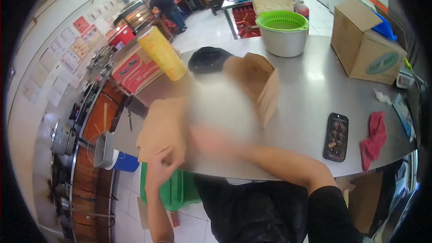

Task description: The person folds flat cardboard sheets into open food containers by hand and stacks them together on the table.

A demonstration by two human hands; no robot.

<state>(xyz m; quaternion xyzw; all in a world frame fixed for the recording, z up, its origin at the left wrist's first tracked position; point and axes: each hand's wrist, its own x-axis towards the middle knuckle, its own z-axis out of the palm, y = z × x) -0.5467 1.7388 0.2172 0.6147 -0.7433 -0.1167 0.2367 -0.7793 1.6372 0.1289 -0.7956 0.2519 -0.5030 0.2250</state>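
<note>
Two hands, two brown paper bags and one blurred white thing are at the near part of one steel table [306,94].
From left to right: the left hand [164,167] has its fingers bent at the lower edge of the first paper bag [163,123], close to the table edge; I cannot tell if they grip it. The right hand [208,138] is blurred, over or at the white thing [220,103]; its fingers I cannot tell. Just beside, the open paper bag [269,96] stands; from it, open room reaches to one black tray [336,137] and one red cloth [373,140].
</note>
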